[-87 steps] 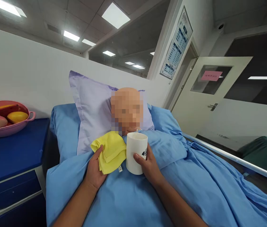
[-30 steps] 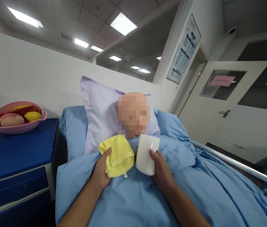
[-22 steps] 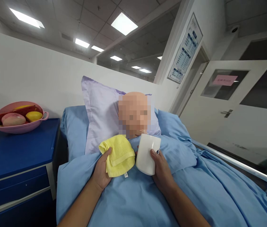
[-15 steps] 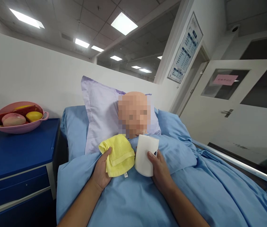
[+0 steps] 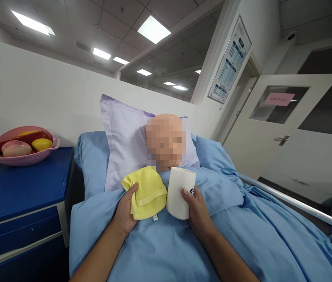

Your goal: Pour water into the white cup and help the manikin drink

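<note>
A folded yellow towel (image 5: 148,194) is gripped in my left hand (image 5: 126,211), thumb on top and the other fingers hidden beneath. My right hand (image 5: 199,213) is wrapped round a white mug (image 5: 179,194) with a dark mark on its side. The mug stands nearly upright, its rim just below the mouth of a manikin head (image 5: 166,137); whether they touch I cannot tell. What the mug holds is hidden. The head rests on a pale purple pillow (image 5: 127,137), and a blue quilt (image 5: 166,250) covers the body under both my hands.
To the left a blue bedside cabinet (image 5: 48,176) carries a pink basket (image 5: 21,159) of fruit. A metal bed rail (image 5: 295,203) runs along the right side. Behind the bed stands a white wall (image 5: 51,94); a door (image 5: 260,133) is at the right.
The mug has shifted very slightly left in the picture, along with a small drift of the whole view. Both hands keep their hold on the towel and the mug.
</note>
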The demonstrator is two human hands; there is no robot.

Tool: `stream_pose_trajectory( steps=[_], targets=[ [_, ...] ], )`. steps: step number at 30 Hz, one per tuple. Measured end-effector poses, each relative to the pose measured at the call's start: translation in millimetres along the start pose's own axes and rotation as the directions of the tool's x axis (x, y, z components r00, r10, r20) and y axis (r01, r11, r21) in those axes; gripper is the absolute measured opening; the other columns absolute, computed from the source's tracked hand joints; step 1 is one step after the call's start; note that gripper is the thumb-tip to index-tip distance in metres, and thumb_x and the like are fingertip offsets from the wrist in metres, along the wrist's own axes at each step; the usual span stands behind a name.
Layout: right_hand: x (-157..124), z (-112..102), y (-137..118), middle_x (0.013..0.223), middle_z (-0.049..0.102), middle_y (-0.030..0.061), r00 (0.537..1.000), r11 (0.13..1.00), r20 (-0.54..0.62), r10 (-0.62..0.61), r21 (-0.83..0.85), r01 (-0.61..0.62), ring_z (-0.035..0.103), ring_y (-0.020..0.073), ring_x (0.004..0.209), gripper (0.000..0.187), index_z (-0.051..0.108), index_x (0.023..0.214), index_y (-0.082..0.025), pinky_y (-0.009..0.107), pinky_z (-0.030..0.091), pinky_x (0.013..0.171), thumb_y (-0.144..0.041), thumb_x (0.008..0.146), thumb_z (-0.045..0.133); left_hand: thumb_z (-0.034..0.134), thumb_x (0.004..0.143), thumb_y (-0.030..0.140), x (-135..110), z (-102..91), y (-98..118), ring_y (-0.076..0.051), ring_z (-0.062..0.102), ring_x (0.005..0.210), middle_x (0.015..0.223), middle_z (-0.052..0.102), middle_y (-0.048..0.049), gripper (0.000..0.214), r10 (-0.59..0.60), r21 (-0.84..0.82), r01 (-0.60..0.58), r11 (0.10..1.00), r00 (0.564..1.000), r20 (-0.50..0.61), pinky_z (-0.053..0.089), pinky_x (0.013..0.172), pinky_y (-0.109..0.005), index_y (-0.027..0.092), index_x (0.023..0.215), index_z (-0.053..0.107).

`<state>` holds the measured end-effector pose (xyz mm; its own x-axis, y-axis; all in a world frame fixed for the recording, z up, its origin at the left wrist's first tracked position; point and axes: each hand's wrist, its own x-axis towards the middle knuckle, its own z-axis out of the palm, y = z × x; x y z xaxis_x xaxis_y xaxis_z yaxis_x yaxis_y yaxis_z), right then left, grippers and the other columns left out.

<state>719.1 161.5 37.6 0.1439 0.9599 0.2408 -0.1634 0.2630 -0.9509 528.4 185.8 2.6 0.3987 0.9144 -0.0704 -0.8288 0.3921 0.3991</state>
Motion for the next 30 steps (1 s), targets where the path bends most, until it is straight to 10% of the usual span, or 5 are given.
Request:
stream_pose_trajectory(
  steps=[30],
  targets=[
    [-2.7, 2.5, -3.9, 0.108, 0.07, 0.0056, 0.999, 0.999, -0.01, 0.032, 0.021, -0.031, 0.066, 0.0262, 0.095, 0.062, 0.053, 0.128, -0.028, 0.035, 0.055, 0.075, -0.048, 0.073, 0.072, 0.062, 0.085, 0.03, -1.9, 0.7, -0.3, -0.027, 0.063, 0.111, 0.117, 0.068, -0.0126, 0.056, -0.002, 0.011, 0.002, 1.0, 1.0, -0.005, 0.046, 0.105, -0.042, 0.012, 0.136, 0.047]
  ],
)
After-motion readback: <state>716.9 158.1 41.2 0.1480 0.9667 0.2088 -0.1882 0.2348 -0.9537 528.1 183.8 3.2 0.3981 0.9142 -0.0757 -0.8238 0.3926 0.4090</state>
